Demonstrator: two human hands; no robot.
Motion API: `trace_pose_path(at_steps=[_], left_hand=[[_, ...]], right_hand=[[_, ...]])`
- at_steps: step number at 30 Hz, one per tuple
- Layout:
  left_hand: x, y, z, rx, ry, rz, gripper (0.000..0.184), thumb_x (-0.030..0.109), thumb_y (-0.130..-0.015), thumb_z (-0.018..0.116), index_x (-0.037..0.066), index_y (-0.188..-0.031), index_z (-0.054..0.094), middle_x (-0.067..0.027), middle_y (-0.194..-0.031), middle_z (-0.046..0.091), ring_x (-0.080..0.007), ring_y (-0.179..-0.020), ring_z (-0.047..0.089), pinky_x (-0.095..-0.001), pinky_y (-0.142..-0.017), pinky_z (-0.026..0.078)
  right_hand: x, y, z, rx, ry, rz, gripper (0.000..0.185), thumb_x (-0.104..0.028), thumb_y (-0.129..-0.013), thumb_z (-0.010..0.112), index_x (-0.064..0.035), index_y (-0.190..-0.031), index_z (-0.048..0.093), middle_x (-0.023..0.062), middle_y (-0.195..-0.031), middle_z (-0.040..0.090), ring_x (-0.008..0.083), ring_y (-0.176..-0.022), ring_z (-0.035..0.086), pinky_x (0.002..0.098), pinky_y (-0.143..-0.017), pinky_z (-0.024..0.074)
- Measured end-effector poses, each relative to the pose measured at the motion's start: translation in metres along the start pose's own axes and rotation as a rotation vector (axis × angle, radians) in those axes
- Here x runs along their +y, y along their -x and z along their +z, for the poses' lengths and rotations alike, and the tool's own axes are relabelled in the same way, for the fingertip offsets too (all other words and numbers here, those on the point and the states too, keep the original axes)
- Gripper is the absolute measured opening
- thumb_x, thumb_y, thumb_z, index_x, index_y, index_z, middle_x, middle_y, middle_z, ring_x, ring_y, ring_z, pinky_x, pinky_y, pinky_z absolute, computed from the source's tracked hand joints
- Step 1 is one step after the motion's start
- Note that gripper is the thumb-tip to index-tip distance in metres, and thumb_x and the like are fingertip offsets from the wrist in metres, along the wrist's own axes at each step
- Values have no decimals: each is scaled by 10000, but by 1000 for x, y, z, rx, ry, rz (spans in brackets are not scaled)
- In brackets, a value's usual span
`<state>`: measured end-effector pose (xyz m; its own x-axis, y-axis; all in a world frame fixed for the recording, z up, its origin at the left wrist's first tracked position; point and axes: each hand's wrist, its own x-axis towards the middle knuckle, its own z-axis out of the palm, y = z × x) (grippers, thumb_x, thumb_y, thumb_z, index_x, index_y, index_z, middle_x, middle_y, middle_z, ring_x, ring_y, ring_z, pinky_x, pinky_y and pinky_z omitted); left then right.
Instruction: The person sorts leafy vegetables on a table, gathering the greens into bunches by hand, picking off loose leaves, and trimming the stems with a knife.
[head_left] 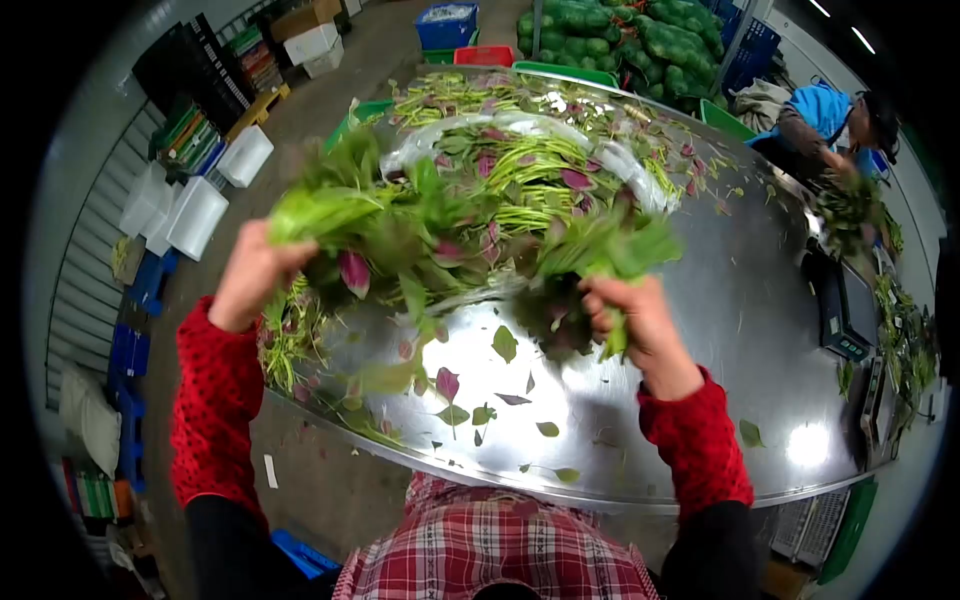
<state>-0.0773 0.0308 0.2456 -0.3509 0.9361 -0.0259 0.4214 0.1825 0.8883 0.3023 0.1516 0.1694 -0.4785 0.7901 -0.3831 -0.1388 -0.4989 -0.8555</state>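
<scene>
In the head view, my left hand is closed round a bunch of leafy greens, which is smeared by motion. Some of its leaves show purple undersides. My right hand grips the stems of a smaller bunch of greens, with its leaves pointing up and away. Both bunches are above the metal table. Between and beyond my hands lies a heap of green-stemmed vegetables on clear plastic wrap. Several loose leaves are scattered on the steel in front of me.
The metal table has a rim close to my waist. At the right, a person handles greens near a scale. Green net sacks and a blue crate stand behind. White foam boxes are on the left.
</scene>
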Motion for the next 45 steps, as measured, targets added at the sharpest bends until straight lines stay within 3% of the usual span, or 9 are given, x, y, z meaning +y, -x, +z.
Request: trace_pose_path(at_steps=[3, 5, 9, 11, 16, 32, 39, 41, 45], left_hand=[[-38, -9, 0, 136, -8, -13, 90, 107, -813, 623, 29, -778, 599, 43, -612, 492, -62, -509, 423, -255, -466, 334], [-47, -18, 8, -53, -242, -67, 43, 61, -800, 630, 19, -798, 624, 39, -588, 494, -62, -496, 428, -257, -463, 331], [-25, -10, -4, 108, 93, 6, 86, 48, -807, 617, -18, -855, 646, 14, -619, 556, -90, -516, 490, -281, -465, 371], [-61, -21, 13, 94, -41, -184, 74, 55, -812, 611, 7, -755, 613, -5, -626, 557, -96, -523, 487, -267, -473, 360], [-60, -17, 31, 391, -309, 213, 97, 56, -810, 602, -34, -774, 602, -4, -656, 567, -88, -555, 512, -261, -497, 387], [-108, 152, 236, -144, 806, -629, 324, -76, -732, 696, -37, -1046, 625, -61, -867, 655, -141, -733, 622, -276, -628, 509], [-112, 157, 238, -435, 455, -317, 437, 56, -658, 794, 24, -1064, 637, -100, -1016, 644, -203, -910, 613, -329, -758, 518], [-106, 156, 233, -403, -351, 151, 536, 202, -592, 825, 67, -1076, 638, -145, -1061, 603, -306, -1006, 543, -409, -835, 476], [-103, 134, 234, -727, 44, 123, 688, 100, -583, 840, -6, -1193, 539, -109, -1094, 610, -230, -985, 590, -377, -857, 487]], right_hand=[[32, 1, 2, 122, 341, -334, 150, -141, -882, 609, 4, -919, 601, 43, -652, 588, 90, -476, 506, 246, -440, 420], [58, -25, -14, -28, 54, 252, 150, -145, -879, 619, -4, -921, 590, 44, -654, 589, 95, -468, 491, 243, -435, 409], [27, 4, 8, 36, 119, -363, 102, -99, -875, 610, -9, -831, 590, 42, -649, 581, 111, -498, 504, 244, -467, 398], [68, -25, -6, -3, 4, 79, 92, -83, -873, 609, -10, -822, 583, 54, -649, 583, 118, -496, 504, 251, -466, 399], [76, -16, 6, 66, 106, -232, 97, -123, -892, 590, -35, -852, 579, 34, -645, 581, 108, -490, 497, 253, -449, 400], [199, 35, 29, -151, -4, 200, 273, -88, -809, 721, -2, -1051, 629, 41, -896, 661, 104, -806, 601, 272, -726, 501], [189, 37, 20, -471, 150, 109, 422, -72, -766, 762, -11, -1149, 597, 35, -1030, 656, 116, -925, 592, 288, -833, 486], [193, 44, 21, -464, 205, 120, 495, -70, -738, 782, -14, -1183, 575, 46, -1078, 637, 129, -974, 579, 294, -859, 477], [213, 53, 19, -294, -157, 104, 592, -28, -696, 754, -4, -1238, 515, 76, -1097, 613, 146, -943, 585, 290, -818, 493]])
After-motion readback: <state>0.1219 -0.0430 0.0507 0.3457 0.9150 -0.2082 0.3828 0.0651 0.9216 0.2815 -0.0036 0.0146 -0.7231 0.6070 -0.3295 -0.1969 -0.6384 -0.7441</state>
